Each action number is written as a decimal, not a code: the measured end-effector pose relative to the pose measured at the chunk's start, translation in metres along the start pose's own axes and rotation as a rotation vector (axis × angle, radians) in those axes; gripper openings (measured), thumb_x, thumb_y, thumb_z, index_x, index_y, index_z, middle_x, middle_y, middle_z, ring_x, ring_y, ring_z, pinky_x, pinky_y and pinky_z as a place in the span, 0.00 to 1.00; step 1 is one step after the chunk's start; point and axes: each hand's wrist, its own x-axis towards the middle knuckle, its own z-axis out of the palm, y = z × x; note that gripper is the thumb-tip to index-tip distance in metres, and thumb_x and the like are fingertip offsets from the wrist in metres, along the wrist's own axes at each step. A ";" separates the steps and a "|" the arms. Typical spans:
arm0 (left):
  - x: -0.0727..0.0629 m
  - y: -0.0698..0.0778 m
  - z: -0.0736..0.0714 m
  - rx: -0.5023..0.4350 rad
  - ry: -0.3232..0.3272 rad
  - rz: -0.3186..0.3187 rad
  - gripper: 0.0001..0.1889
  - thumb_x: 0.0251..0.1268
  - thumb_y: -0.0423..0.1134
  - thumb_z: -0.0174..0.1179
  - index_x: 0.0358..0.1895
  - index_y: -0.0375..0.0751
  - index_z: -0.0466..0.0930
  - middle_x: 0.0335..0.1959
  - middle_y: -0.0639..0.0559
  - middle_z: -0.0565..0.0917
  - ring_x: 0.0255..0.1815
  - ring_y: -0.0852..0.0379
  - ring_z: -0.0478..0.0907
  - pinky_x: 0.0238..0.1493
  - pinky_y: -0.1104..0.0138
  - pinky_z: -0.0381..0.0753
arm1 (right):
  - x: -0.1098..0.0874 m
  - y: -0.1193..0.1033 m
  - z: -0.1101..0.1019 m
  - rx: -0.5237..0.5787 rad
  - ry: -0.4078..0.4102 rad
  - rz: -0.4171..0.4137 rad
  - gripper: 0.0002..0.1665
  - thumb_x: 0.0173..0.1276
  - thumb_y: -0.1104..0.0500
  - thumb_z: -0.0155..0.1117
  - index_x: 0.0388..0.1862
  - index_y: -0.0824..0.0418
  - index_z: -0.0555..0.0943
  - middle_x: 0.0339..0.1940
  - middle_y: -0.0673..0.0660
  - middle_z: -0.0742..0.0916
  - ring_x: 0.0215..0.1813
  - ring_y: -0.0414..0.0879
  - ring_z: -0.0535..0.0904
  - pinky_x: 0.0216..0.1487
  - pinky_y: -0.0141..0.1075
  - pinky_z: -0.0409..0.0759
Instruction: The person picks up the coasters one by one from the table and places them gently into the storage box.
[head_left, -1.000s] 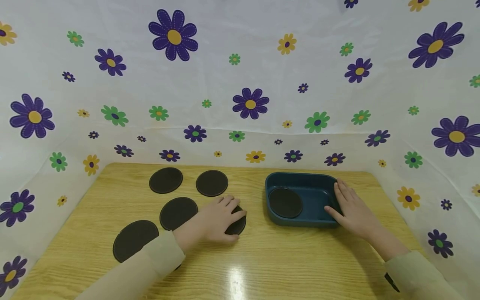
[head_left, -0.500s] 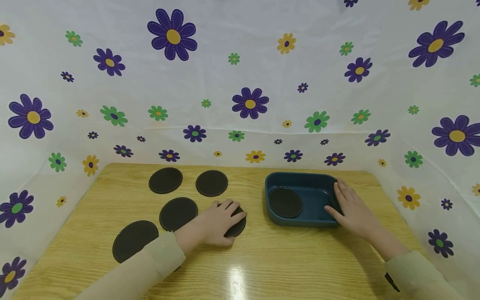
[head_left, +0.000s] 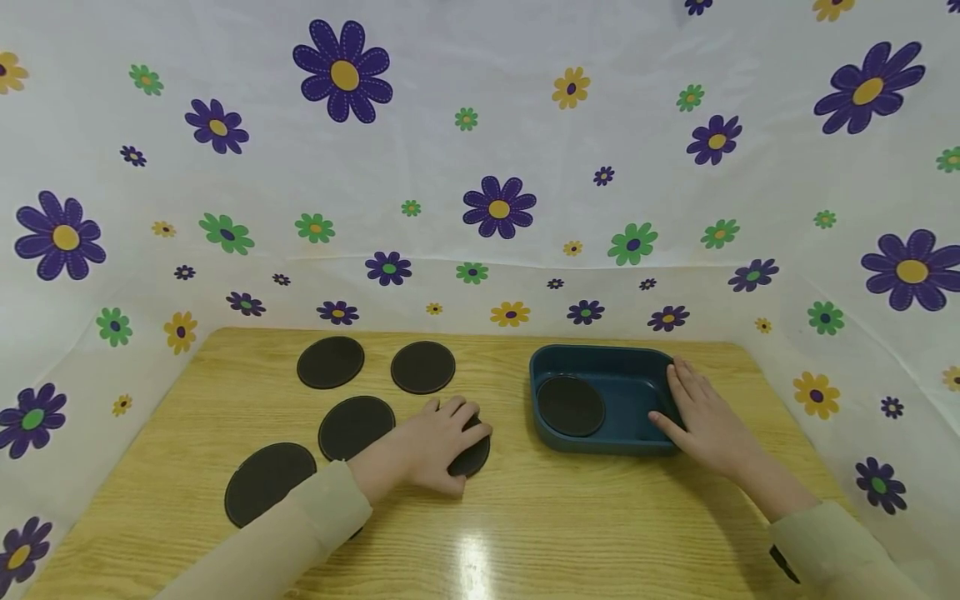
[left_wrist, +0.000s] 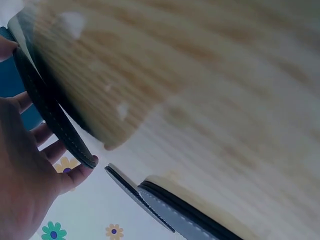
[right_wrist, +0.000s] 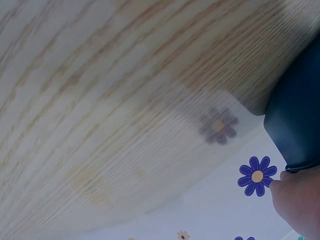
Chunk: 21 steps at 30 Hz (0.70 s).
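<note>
My left hand (head_left: pixel 431 446) spreads over a round black coaster (head_left: pixel 472 454) left of the box, gripping it by its edges. In the left wrist view, thumb and fingers curl round the rim of this stitched coaster (left_wrist: pixel 50 107), and a thin gap shows between it and the table. A dark blue rectangular box (head_left: pixel 637 404) stands at the right with one black coaster (head_left: pixel 572 406) flat inside, at its left end. My right hand (head_left: pixel 708 425) rests on the box's right end, fingers fairly straight over the rim, thumb reaching inside. The right wrist view shows only part of that hand.
More black coasters lie on the wooden table (head_left: pixel 570 517): two at the back (head_left: pixel 331 362), one behind my left wrist (head_left: pixel 357 427), one further left (head_left: pixel 272 483). A dark edge shows beneath my left sleeve. A flowered cloth (head_left: pixel 420 167) surrounds the table's back and sides.
The fingers of my left hand have drawn in round the coaster's edges, with the thumb shifted slightly toward me. My right hand and the box have stayed put.
</note>
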 end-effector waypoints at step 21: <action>0.026 -0.007 -0.045 0.075 0.107 0.031 0.43 0.56 0.66 0.64 0.77 0.57 0.69 0.75 0.43 0.70 0.73 0.44 0.68 0.66 0.43 0.74 | 0.001 0.000 0.000 0.009 -0.010 0.006 0.55 0.83 0.39 0.54 0.84 0.79 0.45 0.86 0.78 0.49 0.87 0.74 0.43 0.87 0.61 0.40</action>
